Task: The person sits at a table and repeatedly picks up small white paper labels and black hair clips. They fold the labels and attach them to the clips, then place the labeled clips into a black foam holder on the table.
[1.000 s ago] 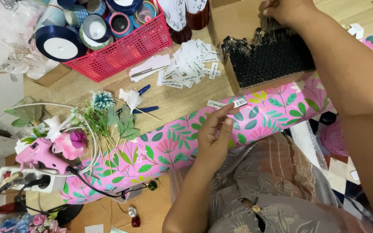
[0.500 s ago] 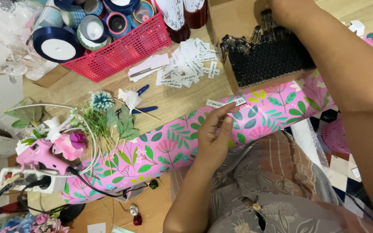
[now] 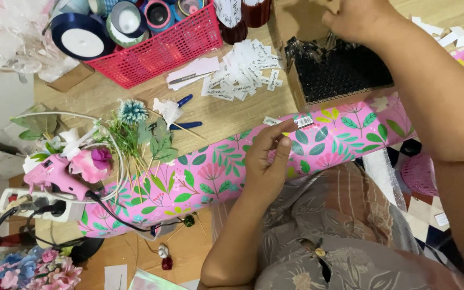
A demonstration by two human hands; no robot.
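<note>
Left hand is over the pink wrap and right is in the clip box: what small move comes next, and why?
Probably lift one black clip out with the right hand, since its fingers are already at the box's far edge, while the left hand waits open above the pink roll.

basket of ribbon spools sits far left; paper labels lie between it and the box; wrapping roll lies nearer.

One head-worn view only, so no second view shares the scene; it looks steeply down over the person's lap at the wrapping-paper roll, close in; beyond the roll lies the wooden table; the red basket beyond it seems cropped at the top edge.
</note>
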